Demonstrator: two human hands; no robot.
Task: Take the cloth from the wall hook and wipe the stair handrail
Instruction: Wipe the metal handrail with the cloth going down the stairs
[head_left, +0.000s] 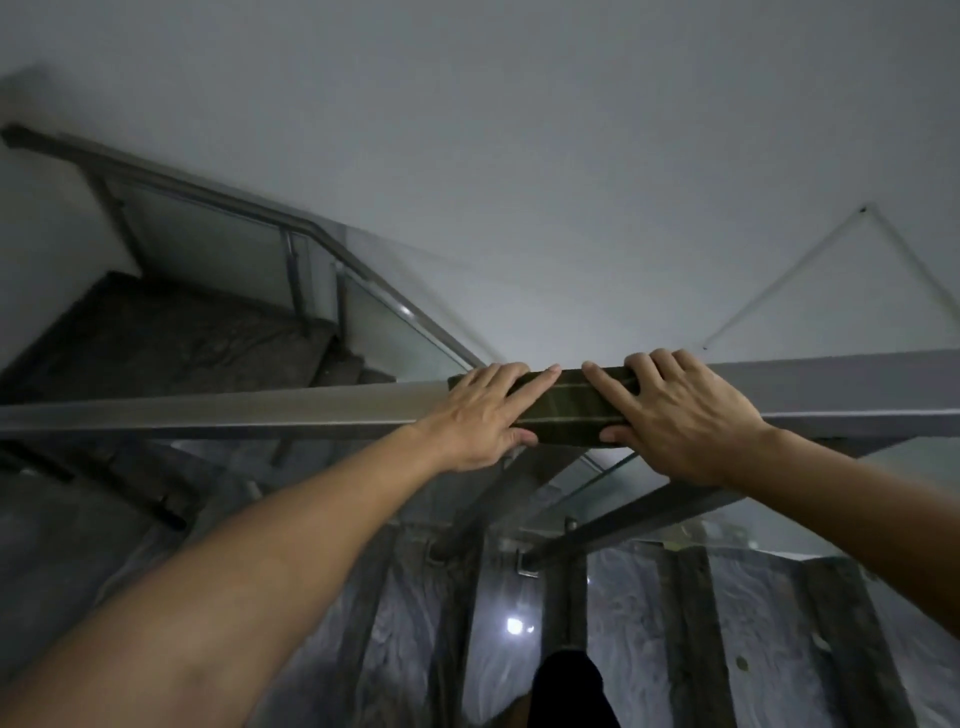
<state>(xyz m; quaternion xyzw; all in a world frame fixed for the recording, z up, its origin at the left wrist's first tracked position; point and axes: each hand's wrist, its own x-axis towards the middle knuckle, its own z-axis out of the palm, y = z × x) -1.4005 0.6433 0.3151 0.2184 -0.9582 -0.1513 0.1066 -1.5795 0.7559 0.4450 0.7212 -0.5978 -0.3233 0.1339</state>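
Left hand (485, 415): fingers flat on top, thumb under, clamping the cloth's left end. Right hand (675, 415): same grip on its right end. Cloth (566, 415), dark, pale-striped: folded over the handrail (260, 410) at frame centre. I judge fetching done and wiping under way; bare rail left and right, plus the descending run at upper left (171, 176), looks left to do.

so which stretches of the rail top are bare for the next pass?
Bare: the handrail left of the left hand, and right of the right hand. Crowded: the middle, under both hands and the cloth.
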